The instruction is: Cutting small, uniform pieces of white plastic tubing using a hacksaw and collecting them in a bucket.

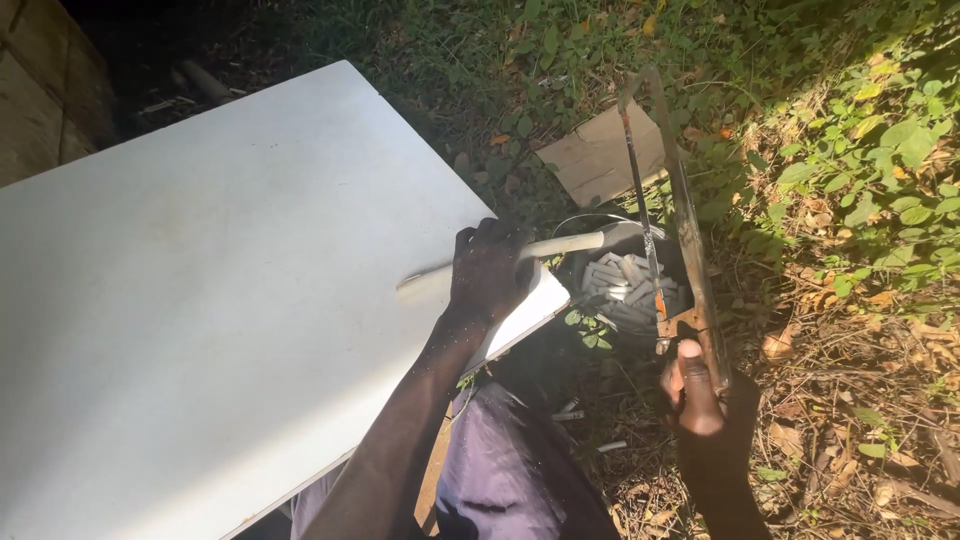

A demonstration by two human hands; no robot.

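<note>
My left hand [487, 272] presses down on a white pipe [560, 245] that lies across the corner of a white board [200, 300]; the pipe's end sticks out past the board's edge. My right hand [700, 395] grips the handle of a hacksaw [685, 220], whose frame and blade reach away from me, with the blade beside the pipe's free end. Under the pipe's end stands a dark container [630, 290] holding several short white pipe pieces.
A piece of cardboard [600, 155] lies on the ground behind the container. Grass, green plants and dry leaves cover the ground to the right. A few cut pipe pieces [590, 430] lie on the ground by my legs. Wooden planks [40, 90] sit at far left.
</note>
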